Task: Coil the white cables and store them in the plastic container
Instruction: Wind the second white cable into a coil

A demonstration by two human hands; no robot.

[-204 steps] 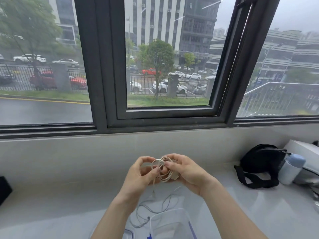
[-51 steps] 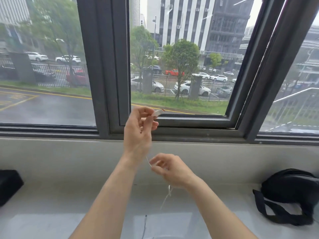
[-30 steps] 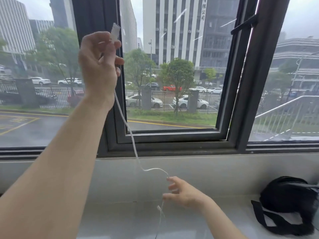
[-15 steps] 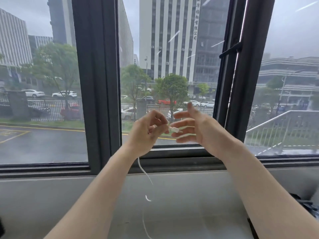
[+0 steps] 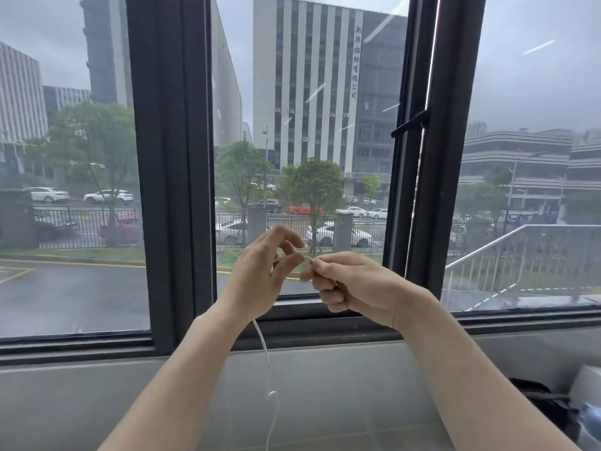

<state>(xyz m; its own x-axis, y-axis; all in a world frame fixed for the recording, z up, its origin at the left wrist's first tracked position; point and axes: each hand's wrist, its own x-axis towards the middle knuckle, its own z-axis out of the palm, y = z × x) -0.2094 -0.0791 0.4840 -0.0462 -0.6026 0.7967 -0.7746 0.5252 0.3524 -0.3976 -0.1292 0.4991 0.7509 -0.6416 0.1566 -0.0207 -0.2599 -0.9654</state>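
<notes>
Left hand (image 5: 257, 275) and right hand (image 5: 354, 284) each pinch the white cable (image 5: 265, 346) (short span level, remainder hanging straight down).

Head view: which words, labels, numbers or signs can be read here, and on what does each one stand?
"新華招標有限公司": vertical sign on the grey tower outside; the strokes are soft, so some characters are uncertain.
Car plates: too small to read.
Cable: no print shows.
</notes>
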